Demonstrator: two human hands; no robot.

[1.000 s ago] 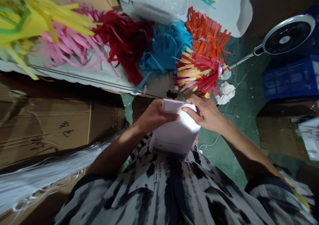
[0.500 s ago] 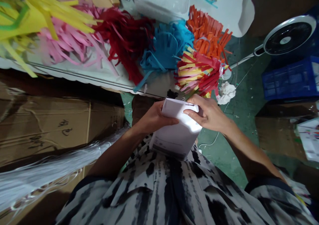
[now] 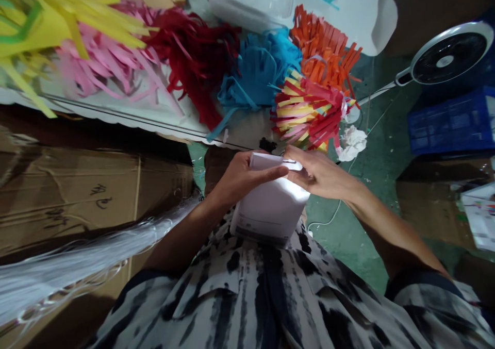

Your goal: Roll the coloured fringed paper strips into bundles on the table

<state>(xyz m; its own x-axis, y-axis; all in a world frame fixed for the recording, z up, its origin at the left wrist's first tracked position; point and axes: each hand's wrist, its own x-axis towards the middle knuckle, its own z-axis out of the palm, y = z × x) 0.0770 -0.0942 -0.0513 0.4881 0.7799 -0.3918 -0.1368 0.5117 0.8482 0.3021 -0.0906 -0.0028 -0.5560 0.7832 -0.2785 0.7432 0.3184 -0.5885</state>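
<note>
At chest: left hand (image 3: 237,179), right hand (image 3: 319,173) clasp white box (image 3: 270,207)

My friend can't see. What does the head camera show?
The left hand and right hand hold a white box by its top, over a black-and-white shirt. Beyond lie piles of fringed paper: yellow, pink, red, blue, orange.

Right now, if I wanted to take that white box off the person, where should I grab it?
Probably by its two long sides, one hand from each side. The white box leans with its near end against the patterned shirt, and the left hand and right hand cover its far edge, so the flat sides are free.
</note>
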